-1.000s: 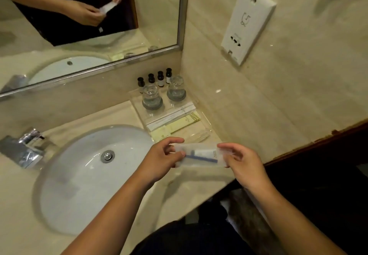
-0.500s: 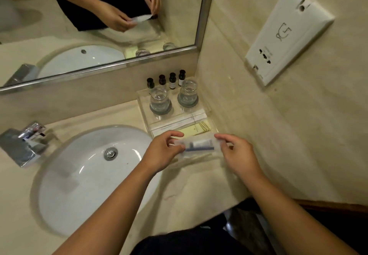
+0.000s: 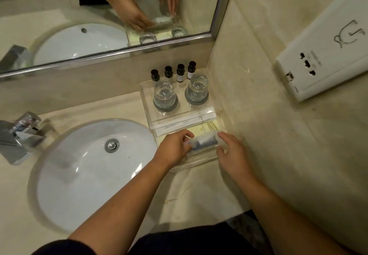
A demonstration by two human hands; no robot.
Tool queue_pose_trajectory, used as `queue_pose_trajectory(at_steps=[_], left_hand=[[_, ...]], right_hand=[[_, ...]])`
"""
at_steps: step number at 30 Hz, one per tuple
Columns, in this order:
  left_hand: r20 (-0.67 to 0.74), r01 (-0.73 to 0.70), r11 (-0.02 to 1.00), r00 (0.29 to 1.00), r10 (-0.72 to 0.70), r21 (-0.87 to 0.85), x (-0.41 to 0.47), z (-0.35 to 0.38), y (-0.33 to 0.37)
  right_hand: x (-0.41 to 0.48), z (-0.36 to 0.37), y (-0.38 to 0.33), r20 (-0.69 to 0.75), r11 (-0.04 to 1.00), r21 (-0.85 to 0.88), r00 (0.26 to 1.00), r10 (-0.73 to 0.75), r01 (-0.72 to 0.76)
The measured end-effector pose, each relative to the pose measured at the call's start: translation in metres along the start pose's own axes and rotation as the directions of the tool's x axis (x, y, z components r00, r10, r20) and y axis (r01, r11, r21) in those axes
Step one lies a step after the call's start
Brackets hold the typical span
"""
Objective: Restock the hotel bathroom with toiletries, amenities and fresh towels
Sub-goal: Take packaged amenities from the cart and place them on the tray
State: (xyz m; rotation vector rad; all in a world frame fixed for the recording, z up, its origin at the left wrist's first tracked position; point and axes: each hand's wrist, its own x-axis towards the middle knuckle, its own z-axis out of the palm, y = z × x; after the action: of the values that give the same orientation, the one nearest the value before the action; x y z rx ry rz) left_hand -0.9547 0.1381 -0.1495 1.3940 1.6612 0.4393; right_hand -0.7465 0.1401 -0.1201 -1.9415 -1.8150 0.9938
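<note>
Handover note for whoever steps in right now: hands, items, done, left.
Left hand and right hand pinch opposite ends of the clear dental kit packet, low over the front of the acrylic tray.
Done: four small bottles and two glasses stand at the tray's back; flat sachets lie mid-tray.
Left: release packet. No towels in view.

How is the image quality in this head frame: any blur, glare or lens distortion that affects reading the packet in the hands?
Head view: the clear packet and both hands, left hand and right hand, are motion-blurred, so its print is unreadable; specular glare streaks the sink and faucet; wide-angle distortion tilts the wall socket and mirror frame; lighting is dim and warm.
</note>
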Motion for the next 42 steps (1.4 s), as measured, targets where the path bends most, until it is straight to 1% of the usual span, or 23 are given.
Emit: queue_pose_trajectory(at_steps=[5,8,12,15,18,22,26,33,35,37,39,42], left_hand=[[0.007,-0.006,0.995,1.000,0.005,0.095,0.008,0.005,-0.014],[0.003,-0.028,0.986,1.000,0.028,0.164,0.011,0.008,-0.020],[-0.046,-0.113,0.947,0.990,0.133,0.302,0.009,0.007,-0.023],[-0.057,-0.179,0.892,0.973,0.222,0.416,0.004,0.009,-0.023],[0.018,-0.242,0.845,0.964,0.266,0.477,-0.002,0.017,-0.020],[0.041,-0.237,0.806,0.966,0.256,0.543,-0.010,0.028,-0.015],[0.040,-0.225,0.797,0.969,0.245,0.561,-0.014,0.033,-0.012],[0.073,-0.235,0.814,0.970,0.232,0.531,-0.015,0.032,-0.015],[0.083,-0.256,0.821,0.965,0.250,0.510,-0.015,0.029,-0.016],[0.043,-0.273,0.844,0.957,0.286,0.461,-0.016,0.023,-0.014],[-0.037,-0.268,0.871,0.950,0.310,0.412,-0.016,0.013,-0.011],[-0.119,-0.255,0.883,0.938,0.324,0.394,-0.019,-0.002,-0.010]], right_hand=[[0.008,0.010,0.005,0.081,0.998,-0.034,0.995,0.051,-0.048],[0.012,0.015,0.007,0.088,0.997,-0.062,0.995,0.057,-0.051],[0.016,0.018,0.009,0.097,0.993,-0.114,0.994,0.053,-0.041],[0.012,0.022,0.009,0.116,0.978,-0.207,0.993,0.027,-0.002],[0.009,0.028,0.010,0.158,0.946,-0.317,0.987,-0.020,0.070],[0.011,0.036,0.016,0.294,0.879,-0.470,0.953,0.070,0.081],[0.012,0.035,0.021,0.316,0.862,-0.503,0.941,0.124,0.055],[0.012,0.035,0.022,0.336,0.862,-0.505,0.930,0.152,0.042],[0.010,0.032,0.019,0.320,0.870,-0.492,0.937,0.138,0.039],[0.005,0.029,0.015,0.268,0.888,-0.458,0.959,0.093,0.042],[-0.002,0.024,0.011,0.209,0.913,-0.406,0.977,0.048,0.042],[-0.018,0.017,0.007,0.153,0.939,-0.337,0.988,-0.015,0.067]])
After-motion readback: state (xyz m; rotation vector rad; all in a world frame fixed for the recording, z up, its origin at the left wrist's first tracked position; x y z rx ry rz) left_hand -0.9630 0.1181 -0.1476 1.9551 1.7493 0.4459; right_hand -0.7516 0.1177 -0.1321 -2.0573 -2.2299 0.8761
